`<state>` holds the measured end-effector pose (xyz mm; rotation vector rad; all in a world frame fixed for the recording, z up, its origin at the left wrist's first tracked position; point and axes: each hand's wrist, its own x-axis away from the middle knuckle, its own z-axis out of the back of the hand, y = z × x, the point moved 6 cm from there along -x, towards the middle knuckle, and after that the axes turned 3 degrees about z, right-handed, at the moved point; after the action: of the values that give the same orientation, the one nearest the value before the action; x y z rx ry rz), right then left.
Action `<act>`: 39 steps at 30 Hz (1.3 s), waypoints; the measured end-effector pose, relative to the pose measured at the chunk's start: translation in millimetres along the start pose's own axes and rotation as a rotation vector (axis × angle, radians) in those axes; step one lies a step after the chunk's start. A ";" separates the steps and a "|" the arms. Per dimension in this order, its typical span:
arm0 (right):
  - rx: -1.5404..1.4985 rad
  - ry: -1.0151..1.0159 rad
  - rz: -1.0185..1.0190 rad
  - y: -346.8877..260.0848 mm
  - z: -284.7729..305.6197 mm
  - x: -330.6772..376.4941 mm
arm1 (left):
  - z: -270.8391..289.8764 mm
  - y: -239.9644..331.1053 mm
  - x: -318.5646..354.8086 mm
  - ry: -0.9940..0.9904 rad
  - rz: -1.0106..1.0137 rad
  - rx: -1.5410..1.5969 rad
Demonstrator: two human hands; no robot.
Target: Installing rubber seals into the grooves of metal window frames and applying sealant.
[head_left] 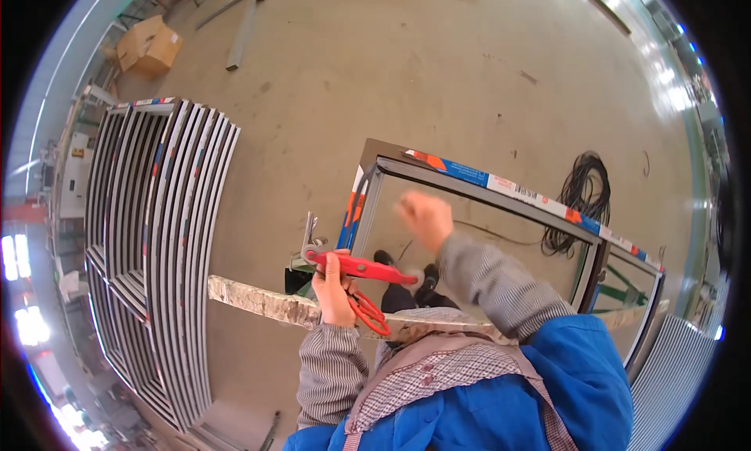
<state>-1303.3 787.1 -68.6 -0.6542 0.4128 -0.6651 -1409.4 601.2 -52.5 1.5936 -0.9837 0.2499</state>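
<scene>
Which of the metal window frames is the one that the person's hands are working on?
The single grey metal frame with blue-and-orange tape, resting on the wooden beam. The right hand is over it; the left hand holds red-handled shears. The other frames stand stacked apart.

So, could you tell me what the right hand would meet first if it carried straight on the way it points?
Probably the top bar of the window frame; the right hand, blurred, points up toward it, though depth is unclear.
</scene>
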 end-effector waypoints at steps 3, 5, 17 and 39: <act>0.208 0.123 0.004 29.5 -6.0 -27.2 | -0.9 9.6 -4.6 -0.018 -0.032 -0.030; 0.315 0.090 0.032 39.1 -17.9 -35.8 | 0.7 10.5 -6.4 -0.014 -0.036 -0.031; 0.409 0.071 0.223 55.1 -18.7 -25.0 | -4.7 16.8 1.4 -0.025 -0.029 -0.010; 0.359 -0.327 0.070 37.3 -27.4 -30.9 | 0.3 19.4 30.6 -0.040 0.010 0.022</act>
<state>-1324.3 819.0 -109.0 -0.3939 0.0095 -0.5352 -1404.2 588.0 -19.1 1.6196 -1.0230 0.2366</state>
